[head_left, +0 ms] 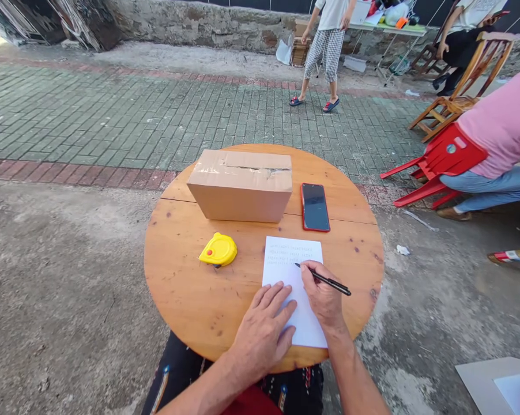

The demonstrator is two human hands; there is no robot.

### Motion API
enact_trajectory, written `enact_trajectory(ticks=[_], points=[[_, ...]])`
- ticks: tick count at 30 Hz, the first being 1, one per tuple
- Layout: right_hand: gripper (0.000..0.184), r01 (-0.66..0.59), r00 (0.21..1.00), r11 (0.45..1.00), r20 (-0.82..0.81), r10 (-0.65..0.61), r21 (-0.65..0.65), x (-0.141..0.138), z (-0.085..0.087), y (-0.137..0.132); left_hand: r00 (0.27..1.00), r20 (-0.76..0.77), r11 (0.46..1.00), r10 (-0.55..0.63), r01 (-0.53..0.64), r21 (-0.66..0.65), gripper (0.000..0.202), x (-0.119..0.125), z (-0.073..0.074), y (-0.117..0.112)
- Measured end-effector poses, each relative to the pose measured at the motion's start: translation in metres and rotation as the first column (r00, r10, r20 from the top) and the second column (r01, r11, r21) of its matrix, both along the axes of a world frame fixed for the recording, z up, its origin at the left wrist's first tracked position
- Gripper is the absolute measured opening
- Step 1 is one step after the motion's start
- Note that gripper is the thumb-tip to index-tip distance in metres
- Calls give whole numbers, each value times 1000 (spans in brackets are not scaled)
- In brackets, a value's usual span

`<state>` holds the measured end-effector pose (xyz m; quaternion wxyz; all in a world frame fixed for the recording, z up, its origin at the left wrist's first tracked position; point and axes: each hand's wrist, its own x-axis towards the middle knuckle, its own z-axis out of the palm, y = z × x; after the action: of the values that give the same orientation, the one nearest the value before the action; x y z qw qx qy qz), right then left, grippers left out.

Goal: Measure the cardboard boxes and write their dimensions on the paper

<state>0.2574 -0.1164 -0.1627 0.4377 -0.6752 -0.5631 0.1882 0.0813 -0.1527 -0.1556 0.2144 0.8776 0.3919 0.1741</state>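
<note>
My left hand [262,328] lies flat with fingers spread on the lower left of a white sheet of paper [293,271]. That sheet rests on a round wooden table [186,288]. My right hand [323,294] grips a black pen [324,279], whose tip touches the paper just below several faint handwritten lines. A taped cardboard box [241,184] stands at the table's far side. Beside it on the right lies a red-cased phone [315,206], screen up. A yellow tape measure [218,250] sits left of the paper.
A person in a pink shirt [500,127] sits on a red plastic chair [441,167] at the right. Wooden chairs [463,92] stand behind. Another person [327,52] walks on the brick paving near a folding table [390,29]. Concrete ground surrounds the table.
</note>
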Motion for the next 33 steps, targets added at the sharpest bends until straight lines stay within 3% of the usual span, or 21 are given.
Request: enact_trajectory(ticks=[33], points=[[18,-9,998,999,60,7,37,0,0,2,1000,12,1000,0,-1,7,37,0,-1,0]])
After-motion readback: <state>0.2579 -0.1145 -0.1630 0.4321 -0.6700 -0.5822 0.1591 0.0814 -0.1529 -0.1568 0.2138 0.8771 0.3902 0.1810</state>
